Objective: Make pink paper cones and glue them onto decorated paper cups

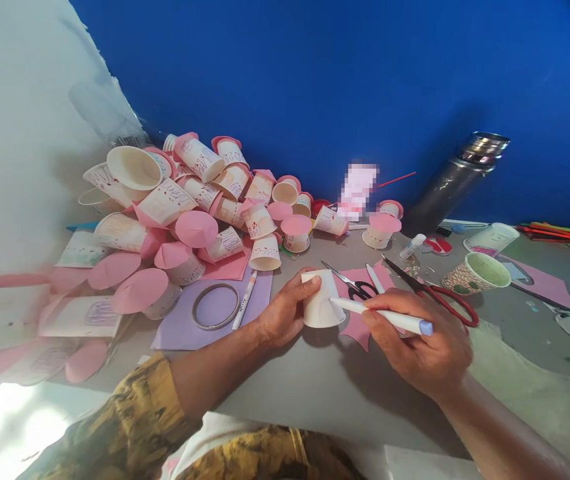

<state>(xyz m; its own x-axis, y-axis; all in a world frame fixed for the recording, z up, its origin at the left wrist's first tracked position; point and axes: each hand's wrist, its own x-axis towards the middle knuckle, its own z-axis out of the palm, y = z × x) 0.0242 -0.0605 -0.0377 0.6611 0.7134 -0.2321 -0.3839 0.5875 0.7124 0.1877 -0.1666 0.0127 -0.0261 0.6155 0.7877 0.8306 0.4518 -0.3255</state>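
Observation:
My left hand (287,313) is closed around the side of a plain white paper cup (323,308), its thumb lying on the upper part. The cup is upside down, wide rim lowest, just over the table. Between the fingers of my right hand (419,343) is a white marker pen (389,317) with a blue end. Its tip points left and is at the cup's side; whether it touches cannot be made out. Behind the cup lie small black-handled scissors (359,288), a second white marker (375,277) and pink paper scraps (357,331).
Decorated paper cups with pink paper discs (197,230) pile up at left. A tape ring (215,307) and a marker (245,300) rest on purple paper (175,330). At right are red-handled scissors (452,303), a patterned cup (475,273) and a dark flask (447,187).

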